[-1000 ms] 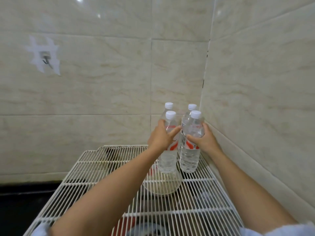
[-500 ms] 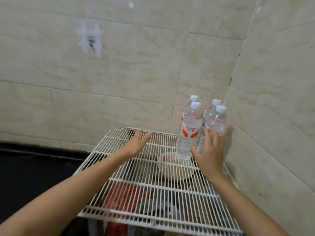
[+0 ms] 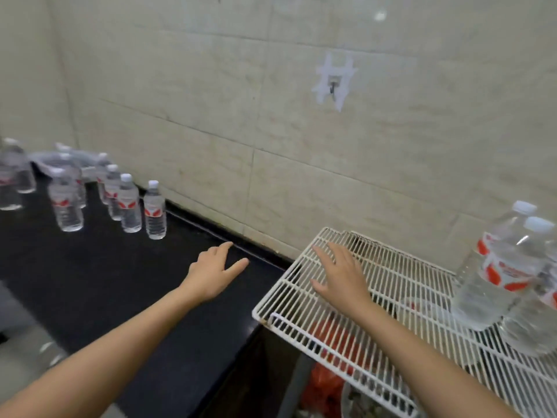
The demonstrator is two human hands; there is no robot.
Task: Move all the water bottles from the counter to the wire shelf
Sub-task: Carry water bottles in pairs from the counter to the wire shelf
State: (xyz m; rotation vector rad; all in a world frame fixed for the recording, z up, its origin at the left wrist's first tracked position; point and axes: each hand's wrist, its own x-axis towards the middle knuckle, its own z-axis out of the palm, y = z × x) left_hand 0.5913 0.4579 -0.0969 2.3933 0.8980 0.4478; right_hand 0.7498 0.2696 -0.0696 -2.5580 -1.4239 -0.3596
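Holding the left hand [image 3: 215, 271] out over the black glossy worktop [image 3: 105, 291], palm down, with its fingers [image 3: 224, 248] straight and a little spread, gripping nothing; not possible to tell whether touching the surface or only hovering just above it. Stretching the right hand [image 3: 339, 274] over the left back corner of the white metal wire shelf [image 3: 407, 267], palm down also, its fingers [image 3: 322, 251] wide and relaxed, holding nothing, and again not clear whether resting on the wires. Standing upright at the far left of the worktop, well apart from both hands, several clear plastic water bottles [image 3: 129, 203] with white caps and red-and-white labels, close together in a loose group near the wall. Lying behind them, some crumpled clear plastic wrap [image 3: 77, 156], blurred. Standing on the right side of the wire shelf, just beside each other, two bottles [image 3: 494, 267] of the same kind, well apart from the right hand. Showing below the shelf, something red [image 3: 327, 384], not clear enough to name. Hanging on the beige tiled wall [image 3: 211, 116] above the shelf, a small metal hook [image 3: 332, 87] on a white adhesive patch.
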